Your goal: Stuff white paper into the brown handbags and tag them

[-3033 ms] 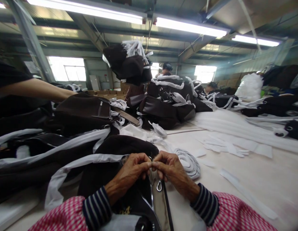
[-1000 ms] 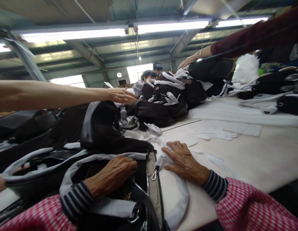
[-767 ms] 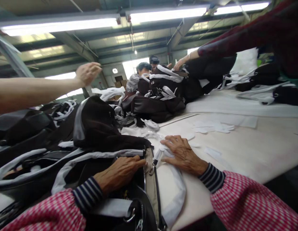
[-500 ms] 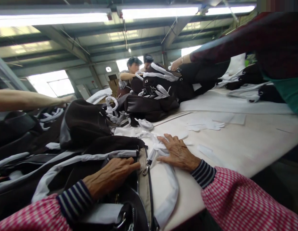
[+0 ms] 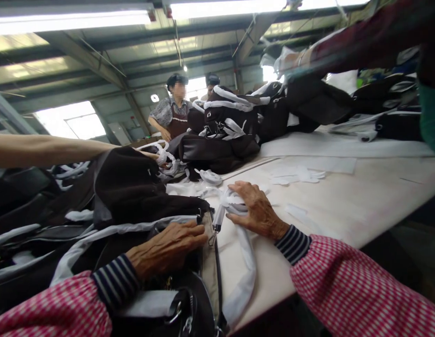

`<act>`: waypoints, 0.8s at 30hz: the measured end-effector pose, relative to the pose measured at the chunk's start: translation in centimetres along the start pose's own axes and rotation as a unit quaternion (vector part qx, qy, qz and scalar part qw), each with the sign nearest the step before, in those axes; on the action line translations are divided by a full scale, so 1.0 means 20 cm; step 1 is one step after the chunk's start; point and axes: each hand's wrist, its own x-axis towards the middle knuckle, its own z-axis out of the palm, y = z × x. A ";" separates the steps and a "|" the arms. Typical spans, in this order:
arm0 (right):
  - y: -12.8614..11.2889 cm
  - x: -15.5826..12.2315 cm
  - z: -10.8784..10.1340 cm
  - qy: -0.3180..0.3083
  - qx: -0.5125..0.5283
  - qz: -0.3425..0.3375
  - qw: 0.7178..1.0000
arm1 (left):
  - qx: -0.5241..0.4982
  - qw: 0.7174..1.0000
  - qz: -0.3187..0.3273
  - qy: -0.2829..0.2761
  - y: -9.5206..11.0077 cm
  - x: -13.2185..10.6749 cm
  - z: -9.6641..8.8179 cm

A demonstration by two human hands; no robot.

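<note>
Flat, both hands [image 5: 210, 224] press black bag [image 5: 189, 299] and white strap [image 5: 243, 267].

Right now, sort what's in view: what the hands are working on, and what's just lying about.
In hand:
left hand flat on the black bag
right hand on the white strap

Lying about:
bag pile
white scraps
table
</note>
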 end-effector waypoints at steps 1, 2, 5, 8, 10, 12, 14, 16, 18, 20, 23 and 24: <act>0.00 0.00 0.00 0.002 -0.014 0.005 1.000 | 0.008 1.000 0.000 -0.010 -0.01 -0.01 0.00; 0.01 0.00 0.00 0.001 -0.022 0.009 1.000 | 0.012 1.000 -0.002 -0.020 -0.01 -0.01 0.00; 0.03 0.00 0.01 -0.031 -0.004 0.024 0.999 | 0.013 1.000 -0.019 -0.012 -0.05 -0.05 0.01; 0.07 0.03 0.02 -0.071 0.017 0.026 0.997 | -0.009 0.999 -0.035 0.033 -0.08 -0.09 0.03; 0.09 0.07 -0.01 -0.073 0.010 0.020 0.997 | -0.034 0.997 -0.032 0.057 -0.10 -0.10 0.05; 0.08 0.13 -0.07 -0.056 -0.005 0.011 0.998 | -0.059 0.996 -0.019 0.071 -0.10 -0.10 0.06; 0.05 0.21 -0.15 -0.037 -0.023 -0.004 0.999 | -0.068 0.994 -0.010 0.085 -0.11 -0.10 0.06; -0.02 0.27 -0.21 -0.029 -0.035 -0.038 0.998 | -0.061 0.993 -0.015 0.102 -0.10 -0.11 0.04; -0.11 0.30 -0.24 -0.034 -0.023 -0.090 0.995 | -0.054 0.992 -0.027 0.110 -0.09 -0.13 0.00; -0.20 0.30 -0.21 -0.056 0.015 -0.148 0.987 | -0.053 0.992 -0.048 0.102 -0.07 -0.15 -0.04; -0.29 0.24 -0.10 -0.117 0.070 -0.205 0.969 | -0.045 0.990 -0.098 0.092 -0.05 -0.19 -0.09; -0.31 0.22 -0.05 -0.138 0.081 -0.212 0.964 | -0.041 0.989 -0.110 0.089 -0.05 -0.19 -0.10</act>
